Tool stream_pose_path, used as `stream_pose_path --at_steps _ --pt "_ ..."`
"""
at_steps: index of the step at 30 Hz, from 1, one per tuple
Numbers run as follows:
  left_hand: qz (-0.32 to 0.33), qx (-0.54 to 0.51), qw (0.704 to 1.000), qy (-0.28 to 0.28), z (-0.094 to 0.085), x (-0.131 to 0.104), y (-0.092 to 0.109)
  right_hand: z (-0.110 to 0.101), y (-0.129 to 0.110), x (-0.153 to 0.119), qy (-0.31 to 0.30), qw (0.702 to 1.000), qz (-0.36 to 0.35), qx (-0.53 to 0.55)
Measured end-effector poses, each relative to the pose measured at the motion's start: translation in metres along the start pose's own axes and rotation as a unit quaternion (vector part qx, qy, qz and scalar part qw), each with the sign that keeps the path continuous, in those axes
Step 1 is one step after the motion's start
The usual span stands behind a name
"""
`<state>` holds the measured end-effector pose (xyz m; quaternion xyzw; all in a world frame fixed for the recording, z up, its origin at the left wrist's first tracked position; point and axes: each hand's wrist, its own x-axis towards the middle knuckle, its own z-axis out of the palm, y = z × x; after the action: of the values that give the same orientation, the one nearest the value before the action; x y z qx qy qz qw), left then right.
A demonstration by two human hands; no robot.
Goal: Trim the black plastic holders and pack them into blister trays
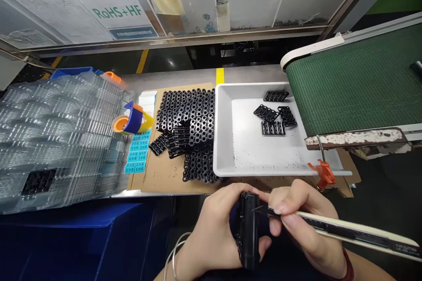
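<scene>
My left hand (217,228) is wrapped round a black plastic part (249,230), held upright on its edge near my body. In my right hand (303,215) is a utility knife (349,230) with a cream-edged handle, pinched close to the blade. The dark blade points left, and its tip meets or nearly meets the side of the black part. Past my hands, a white tray (257,158) holds several black slotted parts (273,128). Left of the tray, many more black parts (201,118) are stacked in rows on cardboard (165,175).
Stacked clear plastic trays (66,131) stand at the left above a blue bin (82,237). Blue labels (136,158) and a tape roll (132,120) lie beside the cardboard. A green conveyor belt (359,79) overhangs the right side, with an orange-handled clamp (323,173) below it.
</scene>
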<state>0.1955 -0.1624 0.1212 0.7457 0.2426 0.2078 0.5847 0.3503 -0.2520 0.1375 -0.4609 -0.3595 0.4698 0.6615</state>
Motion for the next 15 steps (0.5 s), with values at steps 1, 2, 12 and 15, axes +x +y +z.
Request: stream_pose_path --at_steps 1,2,12,15 --pt "-0.003 0.003 1.0 -0.001 0.0 0.0 0.0 0.0 0.001 -0.001 0.001 1.0 0.002 0.009" --pt "-0.006 0.005 1.0 -0.001 0.0 0.0 0.0 -0.001 0.002 -0.001 0.004 1.0 0.006 0.016" --pt "-0.009 -0.005 1.0 0.014 0.002 -0.001 -0.003 0.0 0.004 0.001 -0.032 0.996 0.045 0.062" --pt "-0.005 -0.031 0.997 0.067 0.002 -0.002 -0.014 0.0 0.001 0.007 -0.001 0.996 0.033 0.085"
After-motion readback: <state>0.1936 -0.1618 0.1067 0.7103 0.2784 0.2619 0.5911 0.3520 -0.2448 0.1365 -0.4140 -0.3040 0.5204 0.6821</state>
